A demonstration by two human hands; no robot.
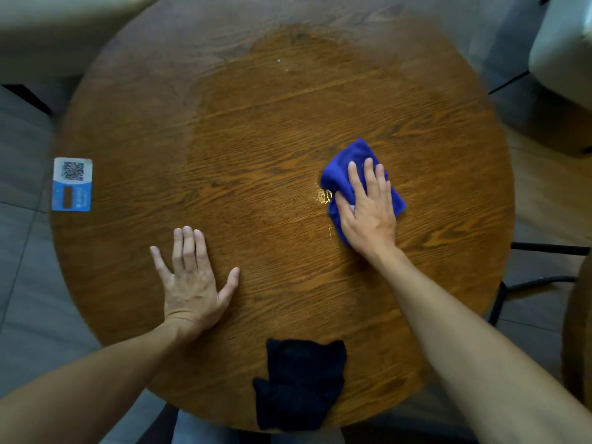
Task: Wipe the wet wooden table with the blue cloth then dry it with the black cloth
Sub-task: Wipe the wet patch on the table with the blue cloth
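The round wooden table (256, 129) fills the view. My right hand (368, 206) presses flat on the crumpled blue cloth (342, 168) at the table's middle right; a shiny wet patch (323, 195) lies just left of the cloth. A darker damp area spreads over the far half of the tabletop. Flat on the wood at the near left lies my left hand (192, 280), fingers spread, holding nothing. The black cloth (299, 384) is bunched at the near edge, between my two forearms, untouched.
A blue and white QR-code sticker (72, 184) sits at the table's left edge. A pale seat (560, 52) stands at the far right, another pale one at the far left. Black metal chair legs (538, 277) show at the right.
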